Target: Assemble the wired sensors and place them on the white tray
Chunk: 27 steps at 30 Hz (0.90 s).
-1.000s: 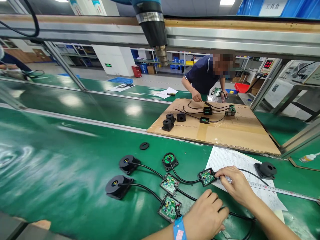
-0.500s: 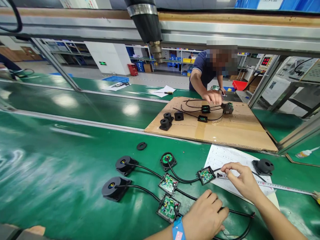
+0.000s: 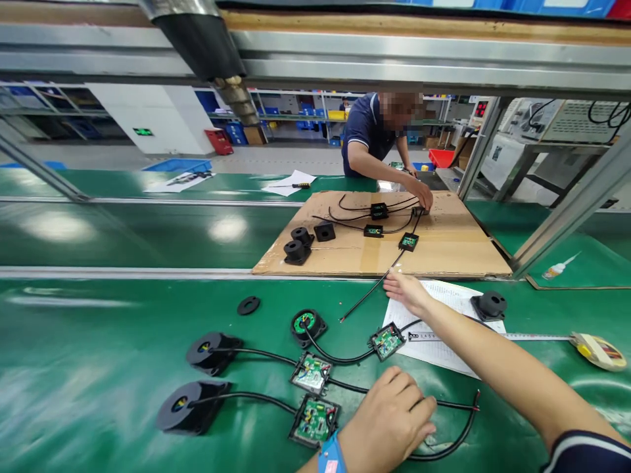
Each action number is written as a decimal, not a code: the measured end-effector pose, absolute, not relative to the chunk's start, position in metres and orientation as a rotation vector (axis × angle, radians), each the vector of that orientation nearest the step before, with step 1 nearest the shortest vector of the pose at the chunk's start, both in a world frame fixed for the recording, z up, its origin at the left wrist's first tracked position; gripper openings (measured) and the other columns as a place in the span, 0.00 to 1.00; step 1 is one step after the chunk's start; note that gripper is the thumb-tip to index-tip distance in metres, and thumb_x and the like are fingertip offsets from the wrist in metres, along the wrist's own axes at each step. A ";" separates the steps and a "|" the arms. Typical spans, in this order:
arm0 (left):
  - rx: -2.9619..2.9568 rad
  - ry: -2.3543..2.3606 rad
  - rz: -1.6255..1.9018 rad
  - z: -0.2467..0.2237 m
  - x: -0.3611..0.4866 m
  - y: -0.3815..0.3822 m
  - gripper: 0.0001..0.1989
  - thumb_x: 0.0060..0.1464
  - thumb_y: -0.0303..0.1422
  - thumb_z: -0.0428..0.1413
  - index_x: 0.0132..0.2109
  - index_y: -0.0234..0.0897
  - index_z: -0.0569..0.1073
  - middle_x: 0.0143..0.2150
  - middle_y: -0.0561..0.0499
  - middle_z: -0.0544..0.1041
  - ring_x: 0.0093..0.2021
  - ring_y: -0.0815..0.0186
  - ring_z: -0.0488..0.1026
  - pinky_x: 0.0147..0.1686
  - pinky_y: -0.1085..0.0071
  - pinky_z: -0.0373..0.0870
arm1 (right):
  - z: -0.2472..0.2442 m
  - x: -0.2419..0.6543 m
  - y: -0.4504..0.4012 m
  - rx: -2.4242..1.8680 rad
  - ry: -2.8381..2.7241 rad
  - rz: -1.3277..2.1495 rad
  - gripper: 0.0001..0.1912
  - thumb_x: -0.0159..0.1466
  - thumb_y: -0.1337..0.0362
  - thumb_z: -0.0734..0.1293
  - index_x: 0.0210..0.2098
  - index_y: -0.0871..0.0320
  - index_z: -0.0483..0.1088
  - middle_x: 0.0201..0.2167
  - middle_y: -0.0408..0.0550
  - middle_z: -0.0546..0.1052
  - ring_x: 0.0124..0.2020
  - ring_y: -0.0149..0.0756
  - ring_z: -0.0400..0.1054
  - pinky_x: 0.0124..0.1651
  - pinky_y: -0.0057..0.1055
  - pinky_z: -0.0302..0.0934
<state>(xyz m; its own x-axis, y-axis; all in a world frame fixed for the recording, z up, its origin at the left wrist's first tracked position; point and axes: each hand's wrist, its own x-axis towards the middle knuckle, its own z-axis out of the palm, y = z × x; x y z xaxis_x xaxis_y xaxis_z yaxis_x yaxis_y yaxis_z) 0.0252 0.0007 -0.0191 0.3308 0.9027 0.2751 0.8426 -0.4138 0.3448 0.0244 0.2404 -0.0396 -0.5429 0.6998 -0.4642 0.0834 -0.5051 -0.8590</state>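
Note:
My left hand [image 3: 394,417], with a blue wristband, lies palm down over black cables, fingers loosely bent and slightly apart; the cable under it is hidden. Beside it are two open boxes with green circuit boards [image 3: 315,420], each wired to a black round housing [image 3: 194,407]. My right hand [image 3: 407,292] reaches forward, fingers stretched out, by a thin black cable [image 3: 365,295]; whether they touch is unclear. That cable runs from a small circuit box [image 3: 409,242] on the cardboard. Under my right forearm, another circuit box [image 3: 388,340] is wired to an open round housing [image 3: 306,325].
A tape measure [image 3: 599,351] lies extended across a printed sheet [image 3: 444,358], near a black housing [image 3: 489,305]. A black ring [image 3: 248,305] lies on the green bench. Across it, a co-worker's hand [image 3: 421,192] is over the cardboard [image 3: 458,249]. A metal-tipped hose [image 3: 236,98] hangs overhead.
My right hand has moved from the near circuit box's cable forward to the cardboard edge. A circuit box with its cable now lies there, by the co-worker's hand. My left hand stays over the cables.

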 end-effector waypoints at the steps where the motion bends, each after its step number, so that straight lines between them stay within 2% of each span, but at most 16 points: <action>1: 2.423 1.616 0.736 -0.017 0.025 0.000 0.12 0.69 0.40 0.55 0.54 0.40 0.72 0.40 0.51 0.79 0.44 0.62 0.73 0.47 0.63 0.67 | -0.041 0.014 0.233 -1.185 -1.222 2.147 0.17 0.70 0.54 0.68 0.51 0.61 0.72 0.48 0.50 0.76 0.44 0.37 0.74 0.47 0.40 0.72; 4: 2.281 1.627 0.997 -0.001 0.020 -0.004 0.12 0.69 0.40 0.54 0.54 0.41 0.73 0.42 0.51 0.81 0.43 0.62 0.74 0.46 0.62 0.68 | -0.037 0.000 0.220 -1.143 -1.090 2.199 0.17 0.71 0.55 0.67 0.51 0.60 0.71 0.45 0.49 0.76 0.40 0.34 0.73 0.42 0.36 0.72; 7: 2.101 1.685 1.074 0.030 0.004 -0.001 0.13 0.70 0.39 0.54 0.56 0.43 0.73 0.46 0.50 0.81 0.45 0.61 0.76 0.47 0.63 0.70 | -0.024 0.016 0.221 -1.116 -0.993 2.159 0.16 0.71 0.54 0.66 0.49 0.61 0.71 0.39 0.45 0.75 0.32 0.28 0.70 0.33 0.28 0.69; 10: 1.979 1.807 1.001 0.056 -0.028 0.032 0.13 0.69 0.38 0.54 0.58 0.43 0.73 0.50 0.49 0.81 0.49 0.61 0.77 0.49 0.64 0.73 | -0.005 0.058 0.228 -1.077 -0.959 2.095 0.14 0.72 0.55 0.66 0.47 0.61 0.70 0.31 0.40 0.71 0.23 0.22 0.61 0.23 0.21 0.59; 13: 1.954 2.005 0.908 0.061 -0.064 0.098 0.16 0.67 0.34 0.55 0.60 0.38 0.70 0.51 0.47 0.79 0.47 0.62 0.77 0.51 0.64 0.75 | 0.017 0.108 0.235 -1.035 -0.963 2.023 0.12 0.72 0.57 0.65 0.46 0.61 0.70 0.25 0.35 0.64 0.18 0.19 0.50 0.18 0.19 0.47; 15: 1.946 2.109 0.885 0.055 -0.082 0.152 0.17 0.66 0.30 0.53 0.60 0.34 0.69 0.52 0.42 0.76 0.48 0.60 0.77 0.52 0.61 0.75 | 0.031 0.138 0.241 -1.017 -0.975 1.978 0.10 0.70 0.59 0.67 0.46 0.60 0.70 0.23 0.33 0.60 0.17 0.19 0.46 0.17 0.19 0.43; 19: 2.041 2.196 0.794 0.041 -0.093 0.260 0.19 0.64 0.25 0.52 0.60 0.34 0.70 0.58 0.40 0.72 0.56 0.56 0.73 0.59 0.57 0.70 | 0.050 0.186 0.257 -1.012 -1.023 1.928 0.15 0.62 0.58 0.72 0.45 0.58 0.72 0.21 0.34 0.59 0.18 0.21 0.45 0.17 0.20 0.41; 23: 2.131 2.244 0.661 0.034 -0.085 0.357 0.22 0.66 0.31 0.57 0.65 0.34 0.67 0.64 0.39 0.69 0.61 0.52 0.70 0.61 0.50 0.68 | 0.062 0.221 0.274 -1.031 -1.105 1.934 0.20 0.59 0.54 0.75 0.46 0.57 0.74 0.21 0.35 0.59 0.18 0.23 0.43 0.17 0.22 0.38; 27: 2.212 2.282 0.512 0.024 -0.080 0.432 0.26 0.65 0.37 0.59 0.67 0.38 0.65 0.68 0.40 0.65 0.65 0.48 0.66 0.63 0.43 0.66 | 0.065 0.248 0.281 -1.077 -1.217 1.976 0.26 0.60 0.48 0.75 0.52 0.55 0.72 0.22 0.35 0.60 0.19 0.21 0.41 0.20 0.23 0.37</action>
<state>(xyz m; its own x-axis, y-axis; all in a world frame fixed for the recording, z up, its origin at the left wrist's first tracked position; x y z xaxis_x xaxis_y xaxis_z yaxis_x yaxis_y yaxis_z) -0.0796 0.4321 0.0241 -0.0537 0.9605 0.2732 0.9851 0.0063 0.1718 0.2479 0.2805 0.0653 -0.5095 0.7927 -0.3349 -0.0579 -0.4199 -0.9057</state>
